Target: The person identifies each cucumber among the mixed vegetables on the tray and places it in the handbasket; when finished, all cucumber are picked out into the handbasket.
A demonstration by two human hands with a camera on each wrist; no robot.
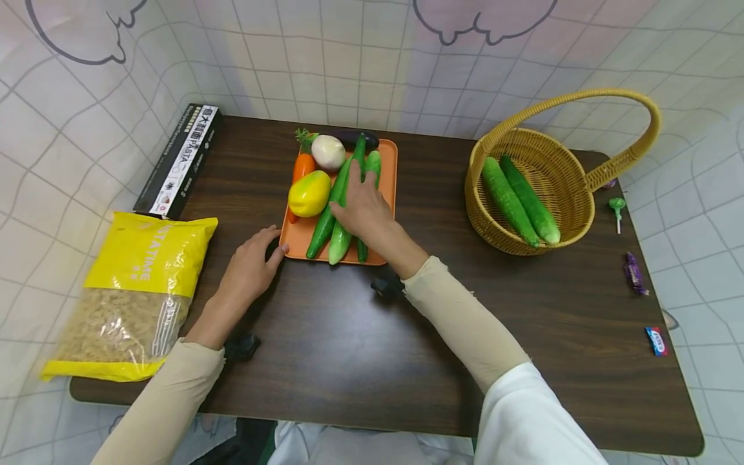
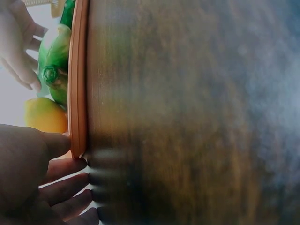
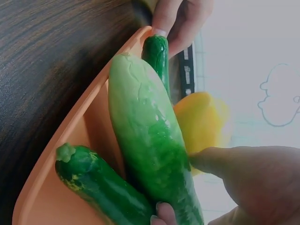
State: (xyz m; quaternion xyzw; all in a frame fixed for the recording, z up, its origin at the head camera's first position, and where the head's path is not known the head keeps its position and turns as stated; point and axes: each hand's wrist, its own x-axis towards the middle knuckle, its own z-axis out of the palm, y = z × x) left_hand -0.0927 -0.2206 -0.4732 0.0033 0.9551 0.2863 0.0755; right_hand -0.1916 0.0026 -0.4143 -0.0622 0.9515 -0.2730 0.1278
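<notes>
On the orange tray (image 1: 299, 242) lie several green cucumbers, a yellow mango-like fruit (image 1: 309, 194), a carrot (image 1: 303, 166), a white round vegetable (image 1: 328, 153) and a dark eggplant (image 1: 347, 137). My right hand (image 1: 369, 210) reaches over the tray and holds the pale-ended cucumber (image 3: 145, 117), thumb on one side and fingertips on the other. Beside it lie two darker green cucumbers (image 3: 96, 180). My left hand (image 1: 247, 271) touches the tray's near left corner, thumb at the rim (image 2: 78, 93), other fingers extended and spread.
To the right stands a wicker basket (image 1: 485, 223) with a tall handle, holding two cucumbers (image 1: 520, 200). A yellow pasta bag (image 1: 130, 294) and a black pasta box (image 1: 179, 161) lie at left. Small wrapped candies (image 1: 635, 274) and a green lollipop (image 1: 617, 205) line the right edge.
</notes>
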